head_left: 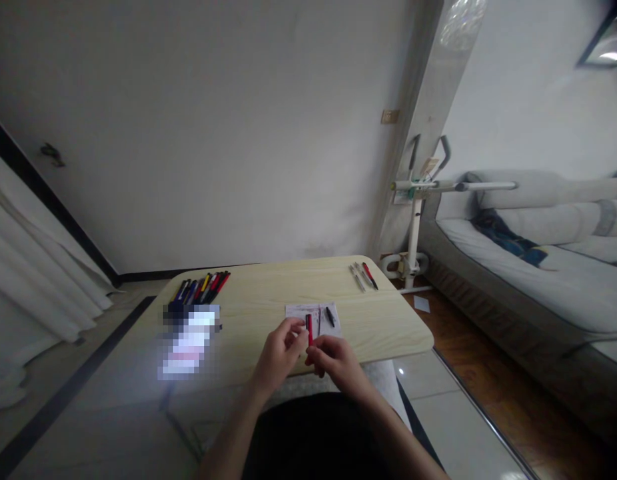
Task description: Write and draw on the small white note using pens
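Note:
A short red pen (310, 329) with a dark upper end stands nearly upright between my two hands, above the near part of the table. My right hand (334, 361) is closed, its fingertips pinching the pen's lower end. On the other side, my left hand (282, 347) has its thumb and fingers curled against the pen's upper part. Just beyond the hands lies a sheet of white paper (294, 310) with dark and reddish marks. A black pen piece (330, 317) rests on that sheet; whether it is a cap or a whole pen is unclear.
Several markers and pens (201, 288) lie in a row at the table's (268, 287) far left. Two silvery pens (358, 277) and a red-and-black pen (370, 275) lie far right. A blurred bright patch (188, 347) covers the left side. Exercise equipment (414, 227) and a sofa (528, 260) stand right.

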Motion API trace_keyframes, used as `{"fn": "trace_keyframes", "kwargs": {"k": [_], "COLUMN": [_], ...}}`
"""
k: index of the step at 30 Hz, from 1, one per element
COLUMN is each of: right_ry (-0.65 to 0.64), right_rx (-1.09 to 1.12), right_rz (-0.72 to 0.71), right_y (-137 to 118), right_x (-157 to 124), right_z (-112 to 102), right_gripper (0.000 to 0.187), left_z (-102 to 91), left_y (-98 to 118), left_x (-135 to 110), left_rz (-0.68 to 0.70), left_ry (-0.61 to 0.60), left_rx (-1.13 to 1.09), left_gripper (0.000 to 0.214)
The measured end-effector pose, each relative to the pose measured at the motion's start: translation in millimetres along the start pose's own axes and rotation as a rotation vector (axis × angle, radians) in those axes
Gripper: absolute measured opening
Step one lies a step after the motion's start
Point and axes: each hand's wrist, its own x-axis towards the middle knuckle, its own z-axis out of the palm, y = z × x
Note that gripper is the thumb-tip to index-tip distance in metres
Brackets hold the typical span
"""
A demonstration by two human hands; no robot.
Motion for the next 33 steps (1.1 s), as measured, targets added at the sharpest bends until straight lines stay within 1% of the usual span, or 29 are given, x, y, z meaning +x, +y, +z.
{"fn": "trace_keyframes", "kwargs": {"k": [3,5,8,12,16,20,28,33], "right_ry": [-0.063,-0.099,-0.121,-0.153,-0.162,-0.176,-0.210,-0.215], "right_rx": [0.018,0.022,0.029,0.032,0.034,0.040,0.081,0.120], "right_rz": [0.041,0.064,0.093,0.108,0.109,0.109,0.138,0.143], "right_y": [-1.7,-1.7,0.2,4.7,8.0,6.1,0.9,1.0], "right_x": [-12.3,-18.9,-23.0,-23.2,-25.4,-27.2,-28.1,-30.2], "right_z": [5.5,11.1,18.1,21.2,20.6,19.6,18.6,18.0], "right_gripper": [0.025,0.024,0.023,0.023,0.021,0.022,0.023,0.022], "left_z": [-12.3,-21.3,-29.4,-27.8,-21.9,-22.3,-31.4,-32.4], "left_y": [-1.4,-1.5,0.1,1.2,-0.8,-0.4,4.0,7.6], "left_x": [-13.7,-22.4,-30.8,-33.2,-32.2,-32.0,-30.9,-31.0], "left_rz": [0.001,-0.007,-0.017,-0.018,-0.037,-0.061,-0.093,-0.105], "left_ry": [-0.030,-0.042,-0.038,0.012,0.041,0.063,0.005,0.005], "left_rx": [-0.016,-0.012,0.025,0.064,-0.014,-0.082,-0.201,-0.240], "left_gripper": [0.037,0.040,0.036,0.030,0.027,0.024,0.017,0.013]}}
